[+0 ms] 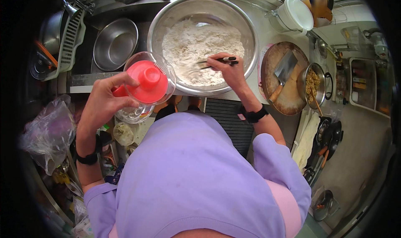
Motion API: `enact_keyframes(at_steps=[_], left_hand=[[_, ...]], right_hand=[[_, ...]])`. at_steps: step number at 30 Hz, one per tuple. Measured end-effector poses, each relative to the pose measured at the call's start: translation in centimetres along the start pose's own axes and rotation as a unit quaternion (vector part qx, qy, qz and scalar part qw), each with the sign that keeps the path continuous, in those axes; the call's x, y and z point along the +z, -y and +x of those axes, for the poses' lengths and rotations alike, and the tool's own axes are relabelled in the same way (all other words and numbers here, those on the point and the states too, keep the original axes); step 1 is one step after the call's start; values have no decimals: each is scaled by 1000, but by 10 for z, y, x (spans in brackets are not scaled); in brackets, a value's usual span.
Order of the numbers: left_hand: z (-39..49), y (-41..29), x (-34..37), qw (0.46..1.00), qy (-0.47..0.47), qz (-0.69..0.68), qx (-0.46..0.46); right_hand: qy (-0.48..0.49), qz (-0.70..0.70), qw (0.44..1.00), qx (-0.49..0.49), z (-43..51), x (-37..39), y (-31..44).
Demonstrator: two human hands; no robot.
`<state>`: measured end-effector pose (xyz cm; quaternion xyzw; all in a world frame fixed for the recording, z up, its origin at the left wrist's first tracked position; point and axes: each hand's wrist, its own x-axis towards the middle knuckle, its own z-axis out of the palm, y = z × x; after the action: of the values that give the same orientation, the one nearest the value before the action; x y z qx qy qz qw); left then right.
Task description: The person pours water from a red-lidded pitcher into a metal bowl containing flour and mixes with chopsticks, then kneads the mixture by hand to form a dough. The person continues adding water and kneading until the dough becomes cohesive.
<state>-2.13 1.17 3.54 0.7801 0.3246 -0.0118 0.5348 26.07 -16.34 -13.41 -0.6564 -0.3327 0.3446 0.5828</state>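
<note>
Before me stands a large steel basin (252, 40) with a broad heap of flour (200, 47) inside it. My right hand (228, 70) grips dark chopsticks (230, 60), whose tips are down in the flour. At the basin's near left rim, my left hand (109, 97) holds a clear pitcher with a red lid (147, 81) by its red handle. The pitcher tilts toward the basin, and its spout side reaches over the rim. Whether liquid is running from it cannot be made out.
Left, a steel bowl (116, 45) sits in the sink beside a dish rack (67, 43). To the right, a cleaver (285, 67) lies on a round wooden chopping board (269, 62). A pot of chopped filling (313, 84) overlaps the board's edge. A lidded white bucket (296, 14) stands behind.
</note>
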Motion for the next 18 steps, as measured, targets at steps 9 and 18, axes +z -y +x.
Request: enact_keyframes(at_steps=[9, 18], left_hand=[[17, -37, 8, 999, 47, 12, -16], [40, -77, 23, 995, 81, 47, -24]], right_hand=[[-19, -106, 987, 118, -16, -89, 15], [-128, -225, 961, -92, 17, -125, 0]])
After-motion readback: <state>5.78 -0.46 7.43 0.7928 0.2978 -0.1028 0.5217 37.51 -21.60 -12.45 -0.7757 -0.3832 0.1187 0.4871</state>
